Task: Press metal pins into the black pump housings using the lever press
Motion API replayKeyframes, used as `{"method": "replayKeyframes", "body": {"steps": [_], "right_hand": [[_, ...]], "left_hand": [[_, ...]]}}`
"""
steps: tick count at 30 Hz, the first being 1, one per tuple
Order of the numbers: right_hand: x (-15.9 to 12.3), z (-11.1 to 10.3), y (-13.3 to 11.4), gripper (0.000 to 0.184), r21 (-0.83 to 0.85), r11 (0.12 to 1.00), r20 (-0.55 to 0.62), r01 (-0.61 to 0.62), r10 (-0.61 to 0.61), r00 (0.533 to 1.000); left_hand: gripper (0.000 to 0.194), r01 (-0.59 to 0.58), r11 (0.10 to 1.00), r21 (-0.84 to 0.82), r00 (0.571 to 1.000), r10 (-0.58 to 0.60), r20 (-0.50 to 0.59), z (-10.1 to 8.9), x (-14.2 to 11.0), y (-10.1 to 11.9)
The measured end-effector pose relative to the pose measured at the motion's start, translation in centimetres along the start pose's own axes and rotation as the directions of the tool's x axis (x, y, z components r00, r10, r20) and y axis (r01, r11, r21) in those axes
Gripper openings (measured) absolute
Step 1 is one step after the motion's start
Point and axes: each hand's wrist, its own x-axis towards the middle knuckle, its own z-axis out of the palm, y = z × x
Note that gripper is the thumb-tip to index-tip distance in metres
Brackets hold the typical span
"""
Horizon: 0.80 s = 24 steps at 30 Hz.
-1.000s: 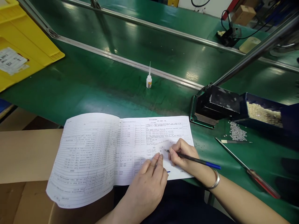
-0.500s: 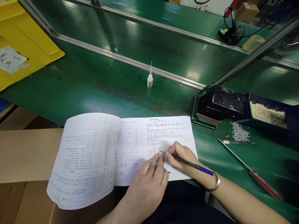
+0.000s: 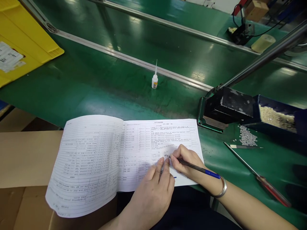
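Observation:
An open booklet of printed sheets (image 3: 134, 150) lies at the table's front edge, its left pages curling up. My right hand (image 3: 188, 161) rests on the right page, its fingers closed round a dark pen with a blue end (image 3: 199, 168). The pen's tip touches the paper below some handwritten marks. My left hand (image 3: 155, 191) lies on the same page just left of the tip, index and middle fingers stretched out and pressing the paper. A thin blue piece (image 3: 175, 177) shows beside its curled outer fingers; whether they hold it cannot be made out.
A small white dropper bottle (image 3: 154, 81) stands behind the booklet. To the right are a black block (image 3: 229, 103), a dark bin (image 3: 275, 118) of pale pieces, small silvery parts (image 3: 248, 135), tweezers (image 3: 246, 146) and a red-handled screwdriver (image 3: 271, 188). A yellow crate (image 3: 31, 35) sits at left.
The pen tip has shifted slightly, and the handwriting above it shows a little more. The view has tilted a little; both hands keep their places on the page.

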Motion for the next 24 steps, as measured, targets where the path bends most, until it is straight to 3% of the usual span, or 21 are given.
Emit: {"method": "replayKeyframes", "body": {"steps": [11, 24], "right_hand": [[-0.04, -0.10, -0.21, 0.017, 0.024, 0.999, 0.012, -0.037, 0.036, 0.999], [-0.11, 0.19, -0.12, 0.018, 0.020, 0.998, -0.059, -0.054, 0.056, 0.997]], "left_hand": [[0.022, -0.010, 1.000, -0.006, 1.000, 0.010, 0.007, -0.15, 0.16, -0.14], [0.024, -0.015, 1.000, -0.002, 1.000, 0.015, 0.008, -0.18, 0.22, -0.21]]}}
